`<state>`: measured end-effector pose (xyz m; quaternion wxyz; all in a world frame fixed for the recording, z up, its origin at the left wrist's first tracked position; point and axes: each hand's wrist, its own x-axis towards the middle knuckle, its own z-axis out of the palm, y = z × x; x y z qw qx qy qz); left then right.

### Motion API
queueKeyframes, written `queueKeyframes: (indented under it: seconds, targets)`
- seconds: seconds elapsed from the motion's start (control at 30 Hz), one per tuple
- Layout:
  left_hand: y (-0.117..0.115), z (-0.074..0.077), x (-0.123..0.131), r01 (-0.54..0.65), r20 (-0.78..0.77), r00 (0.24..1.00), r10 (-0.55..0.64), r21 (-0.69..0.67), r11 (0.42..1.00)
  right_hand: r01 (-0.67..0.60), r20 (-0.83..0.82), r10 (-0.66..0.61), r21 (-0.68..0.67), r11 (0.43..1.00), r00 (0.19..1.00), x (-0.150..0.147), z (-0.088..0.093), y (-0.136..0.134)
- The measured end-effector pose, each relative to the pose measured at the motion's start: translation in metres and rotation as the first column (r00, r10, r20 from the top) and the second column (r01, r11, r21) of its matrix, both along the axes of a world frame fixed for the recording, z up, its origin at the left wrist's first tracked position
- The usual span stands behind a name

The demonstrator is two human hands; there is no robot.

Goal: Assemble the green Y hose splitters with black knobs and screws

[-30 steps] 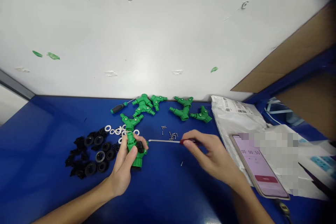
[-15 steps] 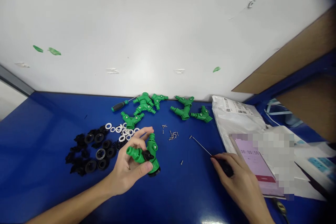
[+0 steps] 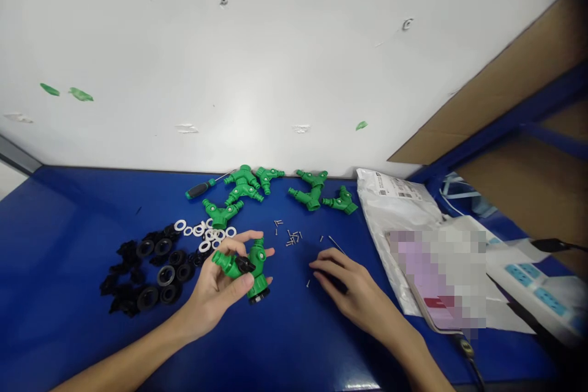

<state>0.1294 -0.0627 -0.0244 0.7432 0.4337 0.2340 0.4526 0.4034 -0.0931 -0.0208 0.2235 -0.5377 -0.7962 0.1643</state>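
Note:
In my left hand [image 3: 214, 294] is a green Y-shaped hose splitter [image 3: 258, 266]. A black valve knob [image 3: 245, 264] sits on one branch, and a black collar [image 3: 260, 297] rings its lower end. My right hand [image 3: 351, 285] is over the table with thumb and fingers slightly apart, nothing visible between them. Just left of its fingertips lies a single small screw [image 3: 308, 283]. A thin screwdriver shaft [image 3: 337, 244] shows past the knuckles; the hand hides the rest. Another screw [image 3: 321, 238] lies near the shaft's tip, and a loose group of screws [image 3: 292, 237] lies between the hands.
Several green splitters [image 3: 307, 196] and another screwdriver [image 3: 201, 188] lie along the wall. White washers [image 3: 180, 225] and black rings and caps [image 3: 147, 297] spread at left. At right are a plastic bag [image 3: 374, 220], a phone [image 3: 413, 257] and a power strip [image 3: 528, 282].
My right hand has let go of the screwdriver handle and moved left toward the lone screw. The left hand still holds the splitter, slightly turned. The whole view has shifted a little.

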Motion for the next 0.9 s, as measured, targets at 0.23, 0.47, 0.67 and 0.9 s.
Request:
queueKeyframes:
  seconds: [0.23,0.47,0.67,0.9]
  targets:
    - [-0.002,-0.003,0.004,0.008,-0.03,1.0,-0.01,-0.047,0.999,-0.077,-0.299,0.086,0.044,0.996,0.95,-0.042,0.03,0.029]
    - [-0.004,-0.004,0.003,0.038,-0.013,0.999,-0.038,-0.061,0.997,-0.039,-0.202,0.037,-0.006,0.999,0.979,-0.043,0.039,0.056]
    - [-0.004,-0.008,0.005,-0.014,-0.037,0.999,0.011,-0.076,0.997,0.193,-0.05,-0.196,-0.058,0.979,0.979,0.0,0.034,0.052]
    - [-0.004,-0.017,0.006,-0.017,-0.026,1.0,0.014,-0.112,0.994,0.35,0.099,-0.342,-0.074,0.934,0.934,0.03,0.022,0.024]
